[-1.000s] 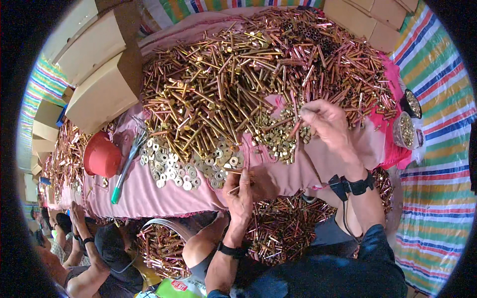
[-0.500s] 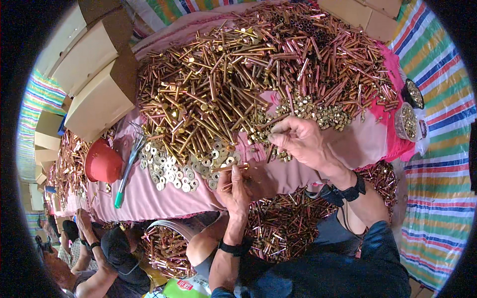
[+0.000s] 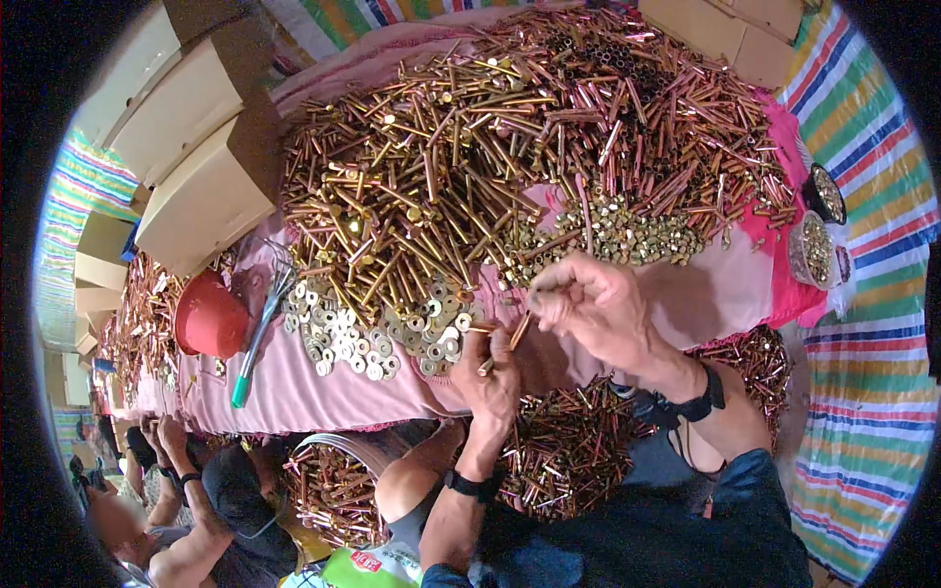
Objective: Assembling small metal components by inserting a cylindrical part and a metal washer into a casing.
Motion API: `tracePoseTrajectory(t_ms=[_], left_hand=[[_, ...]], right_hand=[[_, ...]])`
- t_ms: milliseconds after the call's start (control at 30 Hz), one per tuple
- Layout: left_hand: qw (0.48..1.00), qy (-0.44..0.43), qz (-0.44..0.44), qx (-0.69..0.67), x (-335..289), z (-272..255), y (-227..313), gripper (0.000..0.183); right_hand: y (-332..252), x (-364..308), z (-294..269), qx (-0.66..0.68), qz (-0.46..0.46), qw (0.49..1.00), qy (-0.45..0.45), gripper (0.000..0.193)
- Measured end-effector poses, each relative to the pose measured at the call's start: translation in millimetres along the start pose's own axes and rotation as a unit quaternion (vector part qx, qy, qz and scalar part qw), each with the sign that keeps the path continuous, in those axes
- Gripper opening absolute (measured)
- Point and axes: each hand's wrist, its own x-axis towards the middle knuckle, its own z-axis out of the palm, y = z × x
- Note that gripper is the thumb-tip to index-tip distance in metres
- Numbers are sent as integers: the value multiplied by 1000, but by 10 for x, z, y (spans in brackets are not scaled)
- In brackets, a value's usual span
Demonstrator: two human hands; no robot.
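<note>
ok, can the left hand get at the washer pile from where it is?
Probably yes. The left hand sits right at the near edge of the washer pile on the pink cloth, with nothing between them. It already holds a bolt, though, so its fingers are partly taken up.

— Where do we have the long bolts?

— Heaped across the middle of the desk, reaching its far edge. The washers lie before them, near the front edge; the nuts sit to the right of those.

— And the bowl?

— Left of the washers, by the desk's left end. Boxes stand behind it at the far left corner.

— Our hands?

— At the front edge: left hand just beside the washers, right hand before the nuts. Two tubs sit off the right edge.
</note>
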Motion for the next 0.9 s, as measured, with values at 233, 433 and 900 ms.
tracePoseTrajectory(t_ms=[233, 433, 900], left_hand=[[998, -34, 33, -38, 81, 148, 36, 33], [998, -44, 6, -51, 50, 185, -324, 31], [970, -109, -48, -210, 60, 4, -257, 17]], right_hand=[[95, -96, 160, -178, -125, 976, -10, 20], [-76, -97, 242, -294, -314, 902, -40, 24], [389, 1, 189, -401, -254, 870, -135, 14]])
